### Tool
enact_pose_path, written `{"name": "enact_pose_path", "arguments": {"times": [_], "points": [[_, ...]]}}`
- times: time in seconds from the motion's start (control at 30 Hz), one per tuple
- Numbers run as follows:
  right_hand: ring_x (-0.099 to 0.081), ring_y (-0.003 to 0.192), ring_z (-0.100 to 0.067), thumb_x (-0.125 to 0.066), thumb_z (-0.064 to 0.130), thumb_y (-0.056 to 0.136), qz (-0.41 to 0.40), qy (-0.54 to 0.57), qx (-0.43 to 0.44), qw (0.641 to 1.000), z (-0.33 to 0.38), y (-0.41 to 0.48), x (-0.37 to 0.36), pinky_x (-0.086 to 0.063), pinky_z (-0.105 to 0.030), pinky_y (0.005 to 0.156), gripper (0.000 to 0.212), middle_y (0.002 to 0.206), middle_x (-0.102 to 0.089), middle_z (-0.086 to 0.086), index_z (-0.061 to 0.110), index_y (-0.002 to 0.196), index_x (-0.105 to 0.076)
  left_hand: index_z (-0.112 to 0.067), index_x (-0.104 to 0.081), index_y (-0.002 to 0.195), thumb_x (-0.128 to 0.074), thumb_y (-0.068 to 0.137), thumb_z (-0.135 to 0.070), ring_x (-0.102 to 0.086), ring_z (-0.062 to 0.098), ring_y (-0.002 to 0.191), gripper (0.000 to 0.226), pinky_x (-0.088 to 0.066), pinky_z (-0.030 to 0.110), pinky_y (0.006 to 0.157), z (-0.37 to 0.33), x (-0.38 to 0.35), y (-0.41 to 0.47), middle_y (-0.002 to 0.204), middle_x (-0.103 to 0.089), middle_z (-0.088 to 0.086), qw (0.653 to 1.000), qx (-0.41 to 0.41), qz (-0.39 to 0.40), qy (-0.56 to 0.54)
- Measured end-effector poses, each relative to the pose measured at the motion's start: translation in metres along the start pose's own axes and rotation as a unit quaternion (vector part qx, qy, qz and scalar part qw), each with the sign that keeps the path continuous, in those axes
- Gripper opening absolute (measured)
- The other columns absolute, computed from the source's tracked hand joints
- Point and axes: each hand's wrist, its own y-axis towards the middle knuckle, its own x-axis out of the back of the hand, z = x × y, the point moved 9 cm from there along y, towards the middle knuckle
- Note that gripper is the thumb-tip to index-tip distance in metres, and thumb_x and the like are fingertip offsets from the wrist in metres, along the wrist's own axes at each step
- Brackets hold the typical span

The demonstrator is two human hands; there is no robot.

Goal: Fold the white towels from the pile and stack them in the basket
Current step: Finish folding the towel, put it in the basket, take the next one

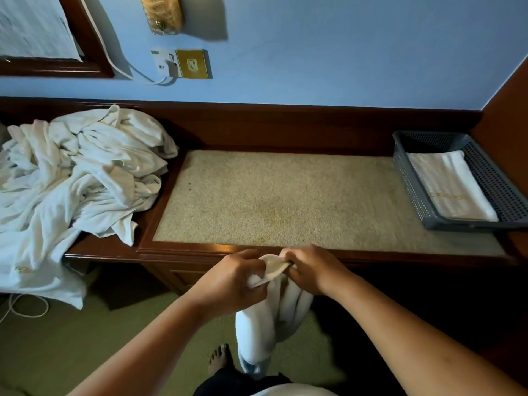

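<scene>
A white towel [265, 318] hangs bunched in front of the table's near edge. My left hand [237, 281] and my right hand [310, 270] both grip its top edge, close together, fingers curled into the cloth. A large pile of crumpled white towels [83, 172] covers the left end of the table and spills over its edge. At the far right stands a grey perforated basket [411, 190] with one folded white towel [451, 184] lying flat inside.
The wooden table has a beige inset top [285, 198] between pile and basket. Behind it runs a blue wall with a socket and cable [177, 65]. Below are green carpet, a white cord at the left and my bare foot [218, 358].
</scene>
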Motion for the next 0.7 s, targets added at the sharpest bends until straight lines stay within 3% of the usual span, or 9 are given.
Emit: {"name": "enact_pose_path", "arguments": {"times": [0.07, 0.13, 0.2, 0.23, 0.27, 0.33, 0.47, 0.6, 0.7], "points": [[-0.061, 0.073, -0.021, -0.054, 0.031, 0.085, -0.026, -0.031, -0.016, 0.999, -0.015, -0.002, 0.013, -0.047, -0.034, 0.062, 0.006, 0.077, -0.064, 0.003, 0.026, 0.082, -0.055, -0.027, -0.062, 0.089, -0.064, 0.085, -0.046, -0.061, 0.015, 0.085, 0.019, -0.043, 0.025, 0.067, 0.032, -0.013, -0.016, 0.095, -0.058, -0.010, 0.985, 0.037, 0.074, 0.149], [-0.060, 0.073, -0.023, -0.053, 0.030, 0.083, -0.030, -0.072, -0.042, 0.996, -0.029, -0.005, 0.025, -0.042, -0.032, 0.060, 0.006, 0.076, -0.064, 0.002, 0.027, 0.078, -0.053, -0.031, -0.064, 0.111, -0.052, 0.089, -0.055, -0.059, 0.019, 0.112, 0.035, -0.047, 0.033, 0.086, 0.093, -0.021, -0.054, 0.115, -0.060, -0.008, 0.916, 0.186, 0.190, 0.301], [-0.059, 0.074, -0.023, -0.054, 0.028, 0.082, -0.037, -0.084, -0.066, 0.994, -0.041, -0.009, 0.036, -0.040, -0.031, 0.060, 0.007, 0.077, -0.064, 0.003, 0.027, 0.076, -0.052, -0.028, -0.059, 0.131, -0.051, 0.092, -0.050, -0.051, 0.021, 0.128, 0.045, -0.043, 0.037, 0.101, 0.142, -0.013, -0.111, 0.134, -0.056, -0.005, 0.819, 0.350, 0.287, 0.353], [-0.059, 0.074, -0.022, -0.055, 0.027, 0.082, -0.040, -0.087, -0.073, 0.993, -0.043, -0.011, 0.040, -0.041, -0.031, 0.060, 0.007, 0.078, -0.064, 0.003, 0.027, 0.076, -0.052, -0.028, -0.055, 0.136, -0.053, 0.093, -0.048, -0.050, 0.021, 0.131, 0.048, -0.042, 0.038, 0.104, 0.155, -0.010, -0.133, 0.138, -0.054, -0.004, 0.793, 0.395, 0.308, 0.347], [-0.059, 0.074, -0.022, -0.055, 0.027, 0.082, -0.038, -0.093, -0.074, 0.992, -0.044, -0.014, 0.042, -0.042, -0.031, 0.060, 0.006, 0.078, -0.064, 0.004, 0.026, 0.076, -0.053, -0.029, -0.053, 0.138, -0.056, 0.093, -0.048, -0.049, 0.021, 0.131, 0.049, -0.042, 0.038, 0.105, 0.160, -0.011, -0.144, 0.140, -0.052, -0.003, 0.790, 0.414, 0.311, 0.328], [-0.058, 0.073, -0.022, -0.055, 0.029, 0.084, -0.023, -0.112, -0.054, 0.992, -0.034, -0.015, 0.040, -0.043, -0.031, 0.061, 0.007, 0.080, -0.064, 0.004, 0.025, 0.078, -0.055, -0.034, -0.052, 0.138, -0.058, 0.092, -0.051, -0.048, 0.019, 0.131, 0.049, -0.040, 0.038, 0.107, 0.155, -0.017, -0.135, 0.142, -0.050, -0.006, 0.831, 0.395, 0.271, 0.282], [-0.046, 0.062, -0.011, -0.056, 0.027, 0.087, 0.007, -0.112, -0.018, 0.993, -0.011, -0.016, 0.022, -0.033, -0.028, 0.056, 0.008, 0.073, -0.054, 0.010, 0.024, 0.087, -0.063, -0.033, -0.036, 0.152, -0.066, 0.088, -0.056, -0.042, 0.012, 0.138, 0.074, -0.036, 0.035, 0.114, 0.091, -0.031, -0.057, 0.154, -0.040, -0.011, 0.949, 0.285, 0.086, 0.106], [-0.047, 0.059, -0.007, -0.055, 0.025, 0.084, 0.027, -0.119, 0.009, 0.993, 0.002, -0.015, 0.022, -0.033, -0.028, 0.052, 0.006, 0.065, -0.049, 0.011, 0.023, 0.080, -0.059, -0.030, -0.023, 0.158, -0.074, 0.081, -0.058, -0.028, 0.009, 0.145, 0.096, -0.023, 0.026, 0.118, 0.044, -0.047, -0.010, 0.159, -0.031, -0.013, 0.979, 0.199, 0.045, 0.008], [-0.050, 0.061, -0.008, -0.054, 0.026, 0.085, 0.031, -0.120, 0.005, 0.992, 0.003, -0.018, 0.032, -0.039, -0.029, 0.054, 0.008, 0.066, -0.052, 0.010, 0.023, 0.078, -0.056, -0.035, -0.036, 0.148, -0.071, 0.082, -0.060, -0.036, 0.009, 0.137, 0.079, -0.033, 0.034, 0.116, 0.039, -0.059, -0.003, 0.147, -0.043, -0.018, 0.985, 0.160, 0.051, 0.028]]}}
